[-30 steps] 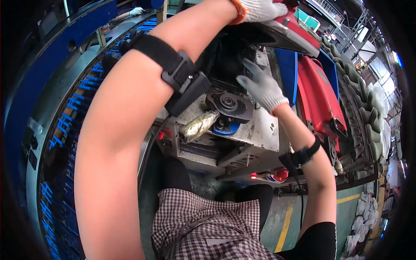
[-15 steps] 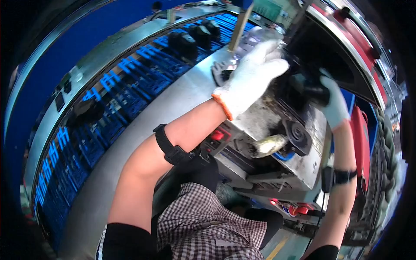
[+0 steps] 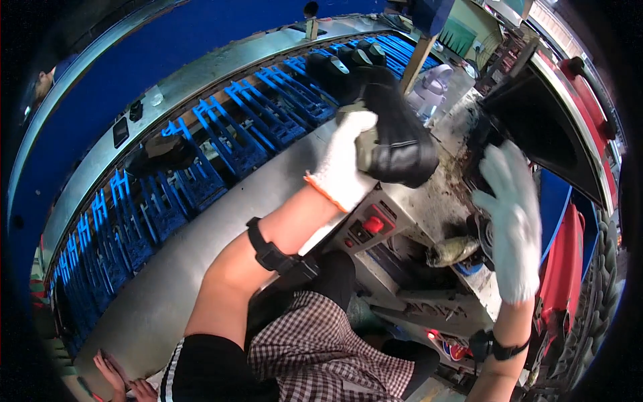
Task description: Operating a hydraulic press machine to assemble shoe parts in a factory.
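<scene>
My left hand [image 3: 345, 161], in a white knitted glove with an orange cuff, is closed on a black leather boot [image 3: 405, 147]. The boot is tilted in the air above the corner of a grey machine, beside the conveyor. My thumb and palm press on its sole side; the other fingers are partly hidden behind it. My right hand [image 3: 512, 221], also gloved in white, is raised over the machine's right side with fingers spread and nothing in it. Below it lies a yellowish wrapped piece [image 3: 454, 251] on the machine top.
A conveyor with blue racks [image 3: 248, 141] curves along the left, carrying black shoes [image 3: 328, 68]. A smooth metal ledge [image 3: 201, 241] borders it. A red button [image 3: 374, 224] sits on the machine front. A clear bottle [image 3: 429, 94] stands behind. Another person's hands [image 3: 114, 375] show at lower left.
My left hand has come back from the machine and now holds the boot toward the conveyor. The right hand has released the dark object and opened. The view has shifted; another person's hands have appeared.
</scene>
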A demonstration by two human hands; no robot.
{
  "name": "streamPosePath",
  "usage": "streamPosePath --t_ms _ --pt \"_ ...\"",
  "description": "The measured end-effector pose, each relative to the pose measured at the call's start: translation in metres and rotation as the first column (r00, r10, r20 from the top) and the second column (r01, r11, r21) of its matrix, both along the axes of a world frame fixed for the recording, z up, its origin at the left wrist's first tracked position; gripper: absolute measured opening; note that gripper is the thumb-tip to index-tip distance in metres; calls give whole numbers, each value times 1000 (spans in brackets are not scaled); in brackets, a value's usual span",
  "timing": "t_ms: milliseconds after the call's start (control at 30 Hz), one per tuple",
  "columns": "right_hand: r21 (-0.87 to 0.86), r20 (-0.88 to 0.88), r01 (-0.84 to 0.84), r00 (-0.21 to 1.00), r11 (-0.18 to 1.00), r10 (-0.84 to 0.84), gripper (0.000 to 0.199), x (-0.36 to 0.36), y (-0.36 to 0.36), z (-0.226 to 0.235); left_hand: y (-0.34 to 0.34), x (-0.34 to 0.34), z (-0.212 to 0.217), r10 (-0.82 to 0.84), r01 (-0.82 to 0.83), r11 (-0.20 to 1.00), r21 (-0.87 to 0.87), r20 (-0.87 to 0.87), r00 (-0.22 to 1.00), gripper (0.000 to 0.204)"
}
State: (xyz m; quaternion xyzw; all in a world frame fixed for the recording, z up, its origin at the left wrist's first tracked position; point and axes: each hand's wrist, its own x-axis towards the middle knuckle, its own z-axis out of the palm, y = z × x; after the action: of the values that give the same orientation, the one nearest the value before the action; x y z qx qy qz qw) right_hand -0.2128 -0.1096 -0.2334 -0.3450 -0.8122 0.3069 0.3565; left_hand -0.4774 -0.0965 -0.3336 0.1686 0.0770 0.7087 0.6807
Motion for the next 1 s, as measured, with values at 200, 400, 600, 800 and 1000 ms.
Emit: streamPosePath --t_ms 200,400,600,800,1000 --pt "26 -416 255 882 967 -221 77 97 -9 -14 82 -125 -57 306 -585 770 -254 -658 688 27" --pt "-31 -492 550 718 835 -492 66 128 -8 -17 141 -245 -93 33 -829 558 26 -999 -9 102" --pt "2 -479 578 717 816 -506 46 102 -7 -32 153 -239 -129 -299 -855 516 54 -924 -238 114" --pt "533 66 493 786 687 -615 23 94 -15 -43 73 -225 -132 -84 -804 577 142 -969 -232 98" --pt "470 91 510 784 720 -614 35 142 -10 -60 -62 -302 -103 -261 -780 -343 524 -851 -456 87"
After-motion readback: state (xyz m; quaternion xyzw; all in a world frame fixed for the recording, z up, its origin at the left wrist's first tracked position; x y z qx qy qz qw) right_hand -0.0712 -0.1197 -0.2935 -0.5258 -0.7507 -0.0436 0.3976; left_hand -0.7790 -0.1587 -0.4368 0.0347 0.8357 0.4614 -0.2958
